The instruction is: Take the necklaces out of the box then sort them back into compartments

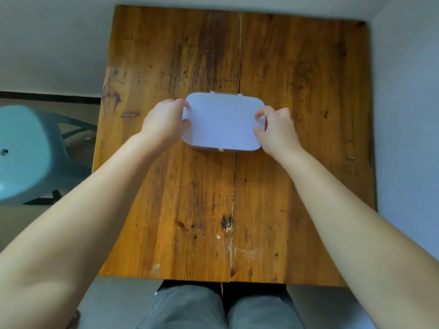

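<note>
Holding the closed box [223, 122] with both hands, left hand [164, 122] and right hand [276, 131], each grip closed on one side. I judge nothing is done yet: lid shut, no necklaces on the bench [190, 210].

Wooden table [297, 91], seam down middle, dark stains. Teal plastic stool [23, 153] left, on floor.

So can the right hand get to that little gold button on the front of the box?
Probably yes. The right hand grips the box at its right end, and the gold clasp sits uncovered on the near side, with only bare table around it.
</note>
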Motion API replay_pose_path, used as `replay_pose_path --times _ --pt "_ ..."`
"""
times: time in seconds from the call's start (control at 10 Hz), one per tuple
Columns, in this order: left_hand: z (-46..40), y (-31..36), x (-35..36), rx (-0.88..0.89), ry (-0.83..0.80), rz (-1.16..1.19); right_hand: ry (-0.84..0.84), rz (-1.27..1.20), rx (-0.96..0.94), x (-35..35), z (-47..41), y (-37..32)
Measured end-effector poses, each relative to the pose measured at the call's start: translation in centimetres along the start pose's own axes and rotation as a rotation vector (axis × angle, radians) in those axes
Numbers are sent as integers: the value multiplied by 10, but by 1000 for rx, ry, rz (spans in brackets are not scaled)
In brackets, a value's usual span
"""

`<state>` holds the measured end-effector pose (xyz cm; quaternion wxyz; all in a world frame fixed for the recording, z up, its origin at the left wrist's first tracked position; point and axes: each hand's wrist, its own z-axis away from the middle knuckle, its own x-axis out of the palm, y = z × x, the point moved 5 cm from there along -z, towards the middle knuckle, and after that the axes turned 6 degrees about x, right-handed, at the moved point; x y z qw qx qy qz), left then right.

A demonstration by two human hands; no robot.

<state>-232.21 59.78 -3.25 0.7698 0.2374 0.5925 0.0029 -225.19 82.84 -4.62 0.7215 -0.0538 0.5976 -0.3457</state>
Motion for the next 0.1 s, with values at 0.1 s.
replay_pose_path --times 0.1 --pt "9 15 3 -39 -77 -158 -85 78 51 -15 8 -2"
